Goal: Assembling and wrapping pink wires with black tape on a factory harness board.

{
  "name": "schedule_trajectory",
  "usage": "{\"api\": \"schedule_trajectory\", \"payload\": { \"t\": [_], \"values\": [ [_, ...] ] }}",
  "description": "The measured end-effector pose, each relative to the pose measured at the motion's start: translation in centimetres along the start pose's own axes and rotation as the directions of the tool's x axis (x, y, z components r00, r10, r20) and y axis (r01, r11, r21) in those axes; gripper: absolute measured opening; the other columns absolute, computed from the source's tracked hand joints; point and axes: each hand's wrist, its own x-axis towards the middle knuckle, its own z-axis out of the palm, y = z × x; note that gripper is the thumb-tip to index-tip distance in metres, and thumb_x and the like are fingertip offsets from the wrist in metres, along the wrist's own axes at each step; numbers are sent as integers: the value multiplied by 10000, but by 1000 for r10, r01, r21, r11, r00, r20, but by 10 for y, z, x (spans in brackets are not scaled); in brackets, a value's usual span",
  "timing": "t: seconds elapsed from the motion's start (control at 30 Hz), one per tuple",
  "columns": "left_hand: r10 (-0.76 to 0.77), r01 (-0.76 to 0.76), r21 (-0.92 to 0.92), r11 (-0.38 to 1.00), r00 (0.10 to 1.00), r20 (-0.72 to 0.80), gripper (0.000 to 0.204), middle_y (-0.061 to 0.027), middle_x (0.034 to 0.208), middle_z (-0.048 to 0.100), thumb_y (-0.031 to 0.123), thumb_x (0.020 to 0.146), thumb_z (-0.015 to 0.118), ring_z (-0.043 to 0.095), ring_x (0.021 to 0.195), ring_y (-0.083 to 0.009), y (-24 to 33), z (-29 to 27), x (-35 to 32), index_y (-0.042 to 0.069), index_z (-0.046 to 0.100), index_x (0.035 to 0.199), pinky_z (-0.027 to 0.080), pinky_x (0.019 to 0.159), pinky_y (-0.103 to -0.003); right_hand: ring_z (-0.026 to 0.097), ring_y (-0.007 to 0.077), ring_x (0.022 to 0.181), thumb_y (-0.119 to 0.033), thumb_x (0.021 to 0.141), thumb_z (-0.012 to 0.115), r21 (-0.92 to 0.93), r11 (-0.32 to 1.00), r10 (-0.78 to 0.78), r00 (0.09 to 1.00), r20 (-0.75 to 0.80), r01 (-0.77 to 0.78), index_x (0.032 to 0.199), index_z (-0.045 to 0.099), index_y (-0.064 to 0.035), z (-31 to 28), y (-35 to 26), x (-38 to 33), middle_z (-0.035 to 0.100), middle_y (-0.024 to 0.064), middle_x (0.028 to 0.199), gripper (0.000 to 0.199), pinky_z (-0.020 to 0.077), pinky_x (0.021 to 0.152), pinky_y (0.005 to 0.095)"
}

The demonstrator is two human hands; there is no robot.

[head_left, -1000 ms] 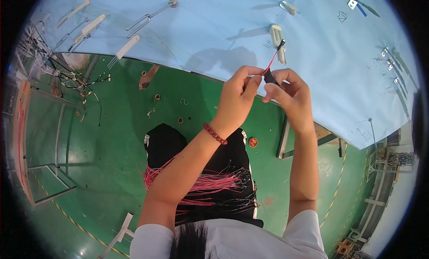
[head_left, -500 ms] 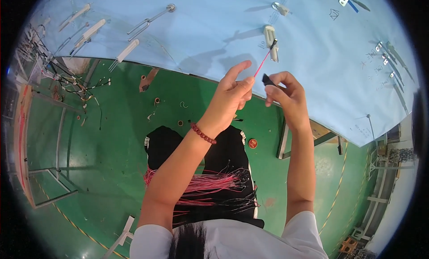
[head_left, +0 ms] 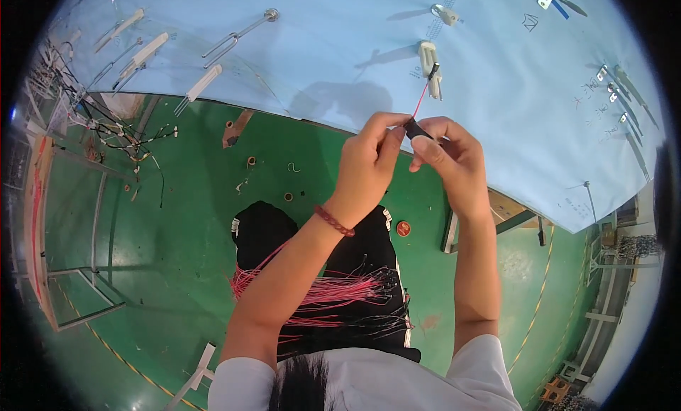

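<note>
Head view: the left hand (head_left: pixel 367 159) is pinched on a red wire (head_left: pixel 421 101) at the near edge of the blue board (head_left: pixel 518 106). The right hand (head_left: pixel 457 159) holds a short black strip (head_left: pixel 418 131) between thumb and fingers over that same edge. One strip end meets the left fingertips; the other is hidden by the right hand. Whether the left hand also grips the strip cannot be told. The wire's far end, dark and indistinct, is at a pale, slotted holder (head_left: pixel 428 56) standing on the board.

Both hands mask part of the board's near edge; its far side is cut off. A fork-shaped metal holder (head_left: pixel 237 39) stands on the board's left part. Left of the board, a cable tangle (head_left: pixel 142 131) cannot be separated by strand. Nearer the wearer than the board, a bundle of thin red wires (head_left: pixel 347 290) lies across black trousers (head_left: pixel 264 230), partly covered by the left forearm. Below the board, the green floor (head_left: pixel 177 234) is glossy.
</note>
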Motion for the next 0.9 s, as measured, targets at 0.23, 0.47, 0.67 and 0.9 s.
{"api": "schedule_trajectory", "payload": {
  "t": [0.23, 0.47, 0.67, 0.9],
  "values": [
    [26, -29, -47, 998, 998, -62, 189, 27, 614, 454, 157, 946, 512, 408, 546, -55, -14, 8, -13, -8, 603, 959, 344, 478, -229, 558, 197, 708, -82, 798, 663, -709, 613, -436, 898, 67, 350, 1008, 575, -6, 29, -10, -3, 565, 127, 907, 241, 463, 633, 309],
    [-264, 352, -435, 829, 931, 252, 247, 95, 591, 315, 268, 956, 521, 252, 506, -10, 4, -6, -15, 42, 617, 988, 192, 460, -187, 538, 179, 892, -161, 851, 520, 359, 931, 65, 998, 4, -63, 1066, 535, -10, 2, 24, 23, 572, 62, 931, 263, 420, 869, 324],
    [-252, 326, -440, 837, 942, 220, 247, 97, 593, 313, 265, 952, 525, 254, 505, -8, 17, -9, -18, 36, 618, 965, 191, 456, -189, 536, 190, 999, -217, 917, 504, 508, 854, 77, 993, 89, -112, 1003, 539, -8, 11, 46, 15, 579, 123, 1066, 228, 414, 914, 355],
    [104, -86, 447, 890, 995, -15, 217, -20, 559, 458, 201, 937, 534, 416, 495, -92, 8, -18, -45, 2, 620, 946, 333, 465, -259, 583, 194, 811, -183, 906, 568, -204, 949, -294, 909, -295, 240, 903, 570, -9, 34, 37, -25, 543, 61, 961, 174, 487, 699, 342]
  ]
}}
